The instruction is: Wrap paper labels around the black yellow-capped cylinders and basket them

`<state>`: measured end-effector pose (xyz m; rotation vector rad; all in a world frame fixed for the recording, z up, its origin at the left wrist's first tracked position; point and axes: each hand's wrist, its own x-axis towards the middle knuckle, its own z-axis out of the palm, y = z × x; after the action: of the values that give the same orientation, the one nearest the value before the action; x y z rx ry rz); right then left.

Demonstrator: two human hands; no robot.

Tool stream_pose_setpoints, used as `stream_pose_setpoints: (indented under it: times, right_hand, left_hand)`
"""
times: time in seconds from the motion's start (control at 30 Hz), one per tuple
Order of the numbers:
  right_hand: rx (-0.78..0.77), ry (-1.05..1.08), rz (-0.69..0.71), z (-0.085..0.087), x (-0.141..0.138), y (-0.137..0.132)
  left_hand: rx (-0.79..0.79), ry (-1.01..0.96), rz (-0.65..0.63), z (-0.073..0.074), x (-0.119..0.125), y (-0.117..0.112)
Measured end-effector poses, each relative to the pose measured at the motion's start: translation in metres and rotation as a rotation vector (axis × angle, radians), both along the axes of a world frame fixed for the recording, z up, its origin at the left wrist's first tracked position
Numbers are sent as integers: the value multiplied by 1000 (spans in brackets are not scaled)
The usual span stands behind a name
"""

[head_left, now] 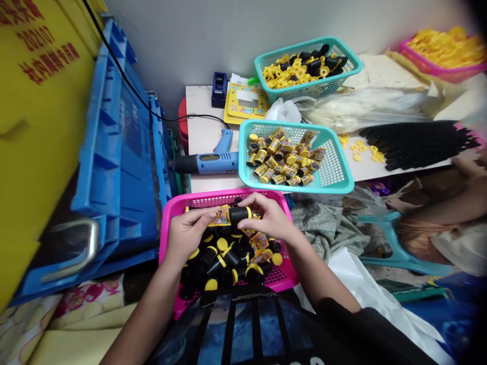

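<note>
Above the pink basket point(167, 213), my right hand point(270, 218) pinches a small black canister point(238, 215) by its yellow-capped end. My left hand point(186, 233) has thumb and fingers closed on a printed yellow label sleeve point(221, 218), which meets the canister's other end. Whether the sleeve goes around that end or only touches it, I cannot tell. Below both hands, the basket holds many loose black canisters point(216, 266) with yellow caps, along with several orange printed sleeves point(259, 242).
A teal basket point(344, 175) of labelled canisters stands ahead, beside a blue heat gun point(216, 163) with a black cord. Another teal basket point(312, 94) holds yellow and black parts. Black rods point(414, 144) lie right, near another person's arm point(449, 203). Blue crates point(114, 137) stand left.
</note>
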<state>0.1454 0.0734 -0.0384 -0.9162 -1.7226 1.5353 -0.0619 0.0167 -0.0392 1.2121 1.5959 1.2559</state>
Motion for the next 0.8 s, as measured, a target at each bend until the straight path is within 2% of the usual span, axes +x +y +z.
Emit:
stream_pose_setpoints:
  times: [0.2,0.33,0.4,0.47,0.67,0.8]
  right_hand:
    - [133,-39,-32,-5,-3,-2]
    - [277,-36,-97,-7,-9,-8]
    - [255,29,-62,-7,-10,-12]
    - [130,135,-2,-8,-11,-16]
    - [-419,386,112,-15,-17,-28]
    - [-643,555,282,-21,-23,-33]
  left_hand:
    - [30,-5,-87,0,3,-1]
    - [-22,-132,-161,5,9,0]
    - [-45,-205,-224,8,10,-1]
    - [-65,-251,-257,10,12,-3]
    - [-63,-339,-255,13,21,-9]
    - [-19,-327,-291,19,29,-12]
